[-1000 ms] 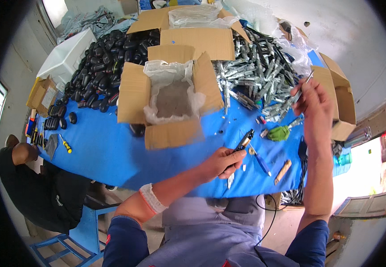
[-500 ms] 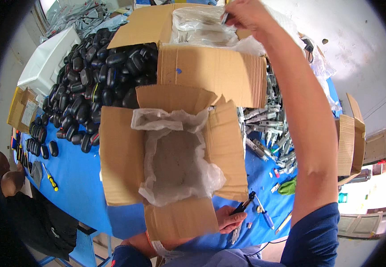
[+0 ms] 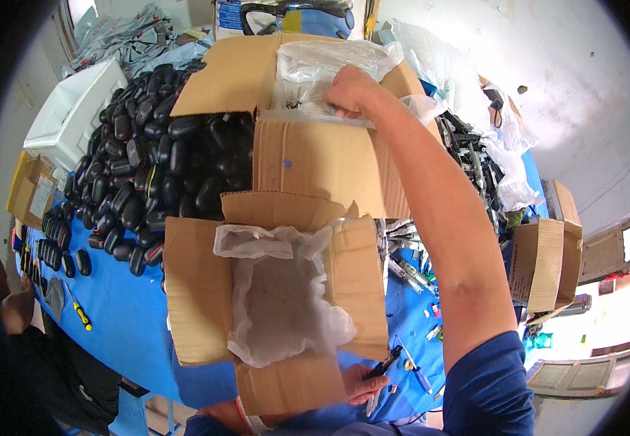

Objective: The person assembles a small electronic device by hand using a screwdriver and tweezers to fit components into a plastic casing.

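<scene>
A black-and-silver hand tool (image 3: 383, 368) is gripped in my left hand (image 3: 362, 385), close to the near box's front flap. The left forearm is mostly hidden under that flap. My right hand (image 3: 353, 93) is down in the far cardboard box (image 3: 315, 156), which has a clear plastic liner. Its fingers are curled together; what they hold, if anything, is hidden. Several metal pieces (image 3: 294, 96) show inside the liner beside the hand. In front stands the near cardboard box (image 3: 202, 291), flaps spread, its plastic liner (image 3: 278, 291) holding nothing I can make out.
A heap of black oval cases (image 3: 133, 174) covers the left of the blue table (image 3: 133, 312). A yellow screwdriver (image 3: 81, 314) lies there. Metal tool parts (image 3: 406, 272) and a blue-handled screwdriver (image 3: 422, 379) lie right. A small carton (image 3: 540, 261) stands far right. Someone's hand (image 3: 18, 305) shows at far left.
My right hand has moved down and left from above the far box's back edge into it. The view has tilted up a little. My left hand still grips its tool.
</scene>
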A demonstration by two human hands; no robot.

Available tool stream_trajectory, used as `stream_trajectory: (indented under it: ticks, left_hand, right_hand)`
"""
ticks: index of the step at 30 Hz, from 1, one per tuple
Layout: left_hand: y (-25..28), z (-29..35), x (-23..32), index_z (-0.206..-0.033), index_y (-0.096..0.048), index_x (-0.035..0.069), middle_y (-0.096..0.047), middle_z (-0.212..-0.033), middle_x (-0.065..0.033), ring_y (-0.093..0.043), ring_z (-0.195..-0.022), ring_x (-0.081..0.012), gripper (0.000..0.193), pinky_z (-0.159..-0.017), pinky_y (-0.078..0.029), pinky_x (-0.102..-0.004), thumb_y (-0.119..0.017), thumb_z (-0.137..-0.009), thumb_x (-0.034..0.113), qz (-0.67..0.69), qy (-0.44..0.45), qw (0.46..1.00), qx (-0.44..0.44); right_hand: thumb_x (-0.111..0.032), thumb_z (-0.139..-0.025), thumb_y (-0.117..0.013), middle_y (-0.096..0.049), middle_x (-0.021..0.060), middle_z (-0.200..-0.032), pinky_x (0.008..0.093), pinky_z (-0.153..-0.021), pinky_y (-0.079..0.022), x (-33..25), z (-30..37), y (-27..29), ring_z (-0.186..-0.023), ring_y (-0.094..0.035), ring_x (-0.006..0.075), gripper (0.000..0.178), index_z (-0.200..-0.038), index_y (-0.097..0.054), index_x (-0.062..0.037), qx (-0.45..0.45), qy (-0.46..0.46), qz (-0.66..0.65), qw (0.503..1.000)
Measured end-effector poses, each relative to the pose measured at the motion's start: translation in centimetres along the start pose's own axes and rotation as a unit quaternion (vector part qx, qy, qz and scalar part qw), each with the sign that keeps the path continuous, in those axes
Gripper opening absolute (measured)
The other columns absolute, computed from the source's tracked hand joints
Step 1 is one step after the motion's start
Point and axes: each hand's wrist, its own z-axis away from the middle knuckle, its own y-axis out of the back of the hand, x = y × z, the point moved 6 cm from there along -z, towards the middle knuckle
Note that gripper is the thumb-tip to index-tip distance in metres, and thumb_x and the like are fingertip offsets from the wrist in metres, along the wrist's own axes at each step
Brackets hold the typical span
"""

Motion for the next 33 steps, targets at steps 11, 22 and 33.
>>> stream_trajectory:
  ticks: [11, 22, 33]
  left_hand:
    - [-0.4, 0.1, 0.5, -0.071, -0.048, 0.010, -0.040, -0.050, 0.0016, -0.036, -0.037, -0.0089, 0.039, -0.036, -0.026, -0.0268, -0.056, -0.092, 0.041, -0.021, -0.050, 0.998, 0.012]
    - [0.6, -0.1, 0.0, -0.070, -0.047, 0.007, -0.042, -0.049, -0.0019, -0.039, -0.038, -0.0113, 0.039, -0.038, -0.029, -0.0267, -0.050, -0.096, 0.036, 0.037, 0.018, 0.997, 0.061]
    - [-2.3, -0.2, 1.5, -0.061, -0.048, 0.007, -0.046, -0.050, -0.0026, -0.043, -0.043, -0.0104, 0.044, -0.043, -0.034, -0.0260, -0.043, -0.099, 0.030, -0.284, -0.151, 0.936, 0.143]
  right_hand:
    - [-0.014, -0.083, -0.059, -0.065, 0.0104, -0.069, 0.0307, -0.049, -0.051, 1.0, -1.6, -0.8, -0.056, -0.063, 0.0165, 0.019, -0.080, -0.062, 0.0044, 0.018, -0.002, -0.098, 0.995]
    - [-0.015, -0.094, -0.052, -0.056, 0.0023, -0.058, 0.0207, -0.045, -0.038, 7.3, 32.1, 5.3, -0.049, -0.050, 0.0053, 0.023, -0.087, -0.065, 0.0024, 0.309, 0.140, -0.203, 0.918]
    - [-0.023, -0.086, -0.065, -0.062, 0.0181, -0.078, 0.0387, -0.058, -0.048, 16.8, 51.8, -11.0, -0.067, -0.063, 0.0332, 0.029, -0.102, -0.057, -0.0003, 0.105, -0.062, -0.255, 0.959]
